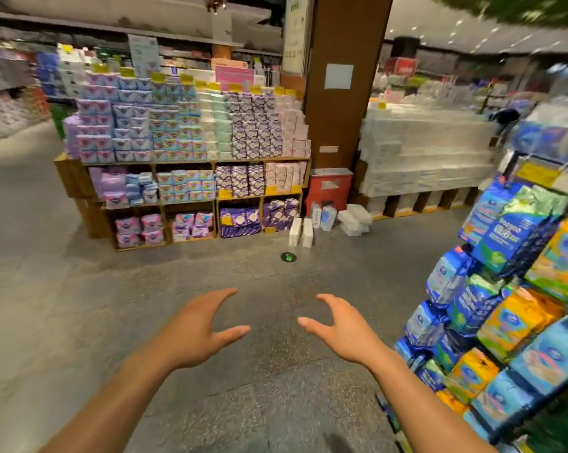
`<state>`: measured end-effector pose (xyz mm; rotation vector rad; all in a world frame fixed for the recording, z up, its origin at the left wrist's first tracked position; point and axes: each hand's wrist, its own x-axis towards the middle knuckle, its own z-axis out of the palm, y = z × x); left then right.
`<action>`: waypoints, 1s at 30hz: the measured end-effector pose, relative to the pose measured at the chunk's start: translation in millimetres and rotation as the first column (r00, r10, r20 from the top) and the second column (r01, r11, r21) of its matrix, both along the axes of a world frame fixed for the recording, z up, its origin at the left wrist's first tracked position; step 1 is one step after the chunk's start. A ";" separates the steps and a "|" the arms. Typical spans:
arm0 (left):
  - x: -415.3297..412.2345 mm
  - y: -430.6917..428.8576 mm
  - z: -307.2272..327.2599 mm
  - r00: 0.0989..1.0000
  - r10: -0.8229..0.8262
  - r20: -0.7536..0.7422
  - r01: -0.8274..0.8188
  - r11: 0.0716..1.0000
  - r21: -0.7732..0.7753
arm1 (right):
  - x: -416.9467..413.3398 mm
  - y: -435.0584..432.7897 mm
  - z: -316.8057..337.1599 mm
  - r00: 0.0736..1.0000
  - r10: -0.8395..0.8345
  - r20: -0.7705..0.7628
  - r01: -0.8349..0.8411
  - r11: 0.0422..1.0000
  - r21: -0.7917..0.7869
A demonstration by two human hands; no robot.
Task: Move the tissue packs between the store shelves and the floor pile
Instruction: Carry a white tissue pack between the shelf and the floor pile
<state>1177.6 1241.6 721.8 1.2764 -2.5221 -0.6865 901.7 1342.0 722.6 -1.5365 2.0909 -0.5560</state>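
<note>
Several tissue packs lie and stand on the grey floor at the foot of a brown pillar: two white upright packs (301,232), two bluish packs (323,217) and a low white stack (355,219). My left hand (196,331) and my right hand (343,330) are stretched out in front of me, palms facing each other, fingers spread and loosely bent, holding nothing. Both hands hover over bare floor, well short of the packs. At my right stands a rack of blue, green and orange packs (505,305).
A wooden crate display (184,161) full of purple, blue and pink packets stands ahead left. The brown pillar (341,76) has a red box (331,188) at its base. White wrapped paper rolls (426,152) are stacked on pallets behind. A green arrow sticker (288,256) marks the floor.
</note>
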 end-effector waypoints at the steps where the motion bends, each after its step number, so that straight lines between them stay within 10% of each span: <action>1: -3.0 -21.3 -1.3 1.000 -0.013 0.003 0.013 1.000 0.000 | -1.2 -15.9 -0.9 1.000 -0.025 0.006 0.025 1.000 -0.007; 30: -412.2 -538.5 -38.5 0.964 -0.266 0.002 0.266 0.964 0.034 | -361.7 -473.1 -27.2 0.951 -0.276 0.139 0.272 0.961 0.051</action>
